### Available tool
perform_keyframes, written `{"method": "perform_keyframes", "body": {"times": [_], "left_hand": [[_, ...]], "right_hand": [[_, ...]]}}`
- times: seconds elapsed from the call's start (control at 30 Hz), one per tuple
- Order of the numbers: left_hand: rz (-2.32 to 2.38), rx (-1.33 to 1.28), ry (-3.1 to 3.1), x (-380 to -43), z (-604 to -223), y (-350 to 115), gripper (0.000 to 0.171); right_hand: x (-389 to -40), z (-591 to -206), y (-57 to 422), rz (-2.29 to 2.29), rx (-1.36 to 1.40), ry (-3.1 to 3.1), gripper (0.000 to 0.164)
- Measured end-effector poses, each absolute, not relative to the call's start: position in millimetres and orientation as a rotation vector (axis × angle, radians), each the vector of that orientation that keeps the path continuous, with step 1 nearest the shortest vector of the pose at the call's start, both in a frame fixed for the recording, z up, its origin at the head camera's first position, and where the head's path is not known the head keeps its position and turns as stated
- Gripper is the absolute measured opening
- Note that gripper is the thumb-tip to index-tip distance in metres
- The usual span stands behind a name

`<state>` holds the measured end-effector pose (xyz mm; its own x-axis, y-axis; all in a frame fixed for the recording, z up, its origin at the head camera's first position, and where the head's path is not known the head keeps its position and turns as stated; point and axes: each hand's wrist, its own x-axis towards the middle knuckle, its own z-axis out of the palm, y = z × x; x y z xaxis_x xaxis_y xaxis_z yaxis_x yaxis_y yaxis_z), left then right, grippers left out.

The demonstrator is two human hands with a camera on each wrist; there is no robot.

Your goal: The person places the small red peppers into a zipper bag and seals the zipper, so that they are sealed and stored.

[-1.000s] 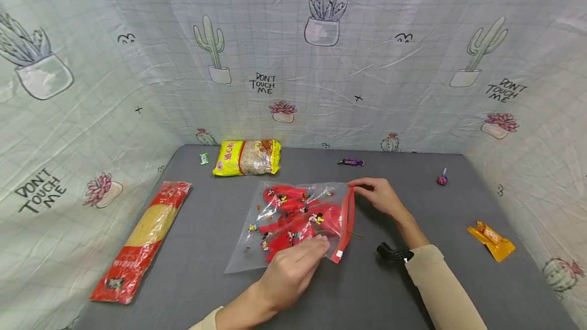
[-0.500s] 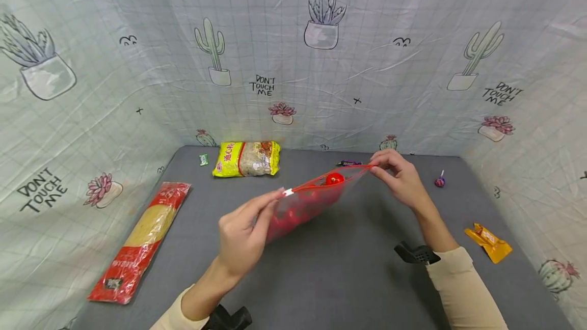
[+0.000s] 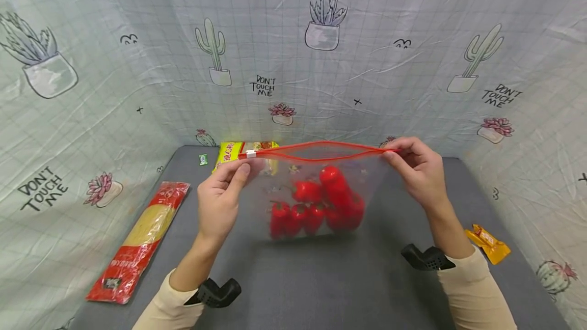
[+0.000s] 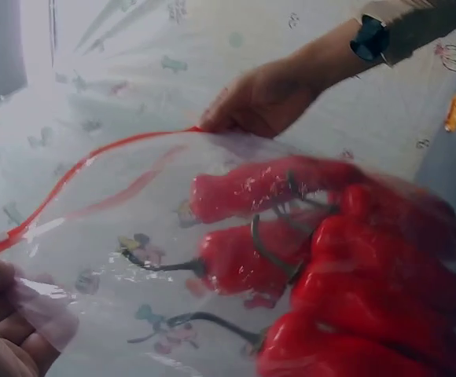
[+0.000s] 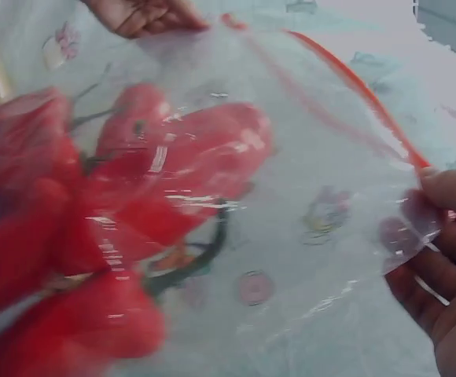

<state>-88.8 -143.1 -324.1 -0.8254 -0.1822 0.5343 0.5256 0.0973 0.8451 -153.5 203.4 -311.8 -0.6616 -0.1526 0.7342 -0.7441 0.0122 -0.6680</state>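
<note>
A clear zip bag [image 3: 312, 167] with a red-edged mouth hangs upright between my hands, its mouth parted in the middle. My left hand [image 3: 219, 197] pinches the corner by the white slider [image 3: 250, 154]. At the opposite corner my right hand [image 3: 419, 172] grips the red edge between thumb and fingers. Several red peppers [image 3: 337, 190] with green stems lie gathered in the lower part of the bag; both wrist views show the peppers [image 4: 369, 259] through the plastic. In the right wrist view the right hand's fingers [image 5: 440, 243] press on the bag's film.
A long red and yellow noodle packet [image 3: 142, 238] lies at the left. Behind the bag is a partly covered yellow food packet [image 3: 229, 153]. A small green candy [image 3: 203, 159] lies at the back left, an orange-wrapped snack [image 3: 488, 243] at the right. Patterned cloth walls [image 3: 293, 65] surround the grey table [image 3: 312, 284].
Both hands have lifted the bag off the table and turned its mouth upward, spreading the corners apart. The peppers have slid to the bottom. The purple candy and lollipop are now hidden.
</note>
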Motion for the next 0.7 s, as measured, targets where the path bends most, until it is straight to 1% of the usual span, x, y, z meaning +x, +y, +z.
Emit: {"method": "perform_keyframes", "body": {"times": [0.2, 0.3, 0.43, 0.53, 0.7], "left_hand": [[-1.922, -0.276, -1.938, -95.6, -347.6, -146.1, 0.023], [-1.912, -0.257, -1.921, -94.5, -350.3, -147.5, 0.025], [-1.926, -0.301, -1.873, -91.4, -348.4, -148.7, 0.027], [-1.898, -0.348, -1.842, -89.5, -347.0, -148.8, 0.024], [-1.805, -0.312, -1.854, -90.3, -346.1, -147.4, 0.019]], "right_hand": [[-138.9, -309.2, 201.1, 1.498, 0.837, -2.109, 0.017], [-133.1, -307.4, 202.3, 1.478, 0.810, -2.129, 0.018], [-129.4, -305.6, 203.4, 1.468, 0.818, -2.130, 0.019], [-126.3, -304.9, 203.4, 1.466, 0.831, -2.127, 0.019], [-117.7, -302.1, 204.9, 1.442, 0.834, -2.082, 0.019]]}}
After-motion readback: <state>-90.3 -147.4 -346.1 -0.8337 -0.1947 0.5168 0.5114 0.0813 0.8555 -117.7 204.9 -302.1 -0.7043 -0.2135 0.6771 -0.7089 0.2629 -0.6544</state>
